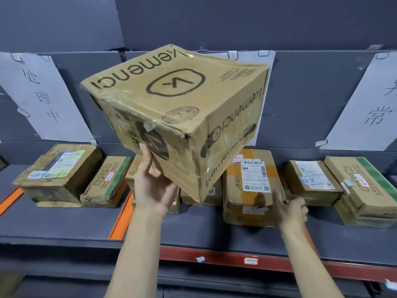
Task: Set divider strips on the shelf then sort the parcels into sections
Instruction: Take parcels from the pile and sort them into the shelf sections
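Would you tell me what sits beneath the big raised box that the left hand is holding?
Under the big box, held up by the left hand, parcels lie on the shelf with only their edges showing; their tops and labels are covered.

The scene is rather dim and the light is even, coming from above; the dark grey wall panels (257, 22) take most of it. Soft shadows lie under the parcels on the shelf (214, 229). The clear tape on the big carton (178, 117) gives small glare spots. The right hand (293, 208) is blurred by motion, the left hand (153, 186) is sharper. The wide lens bends the shelf line and stretches the white paper signs (369, 104) at the edges
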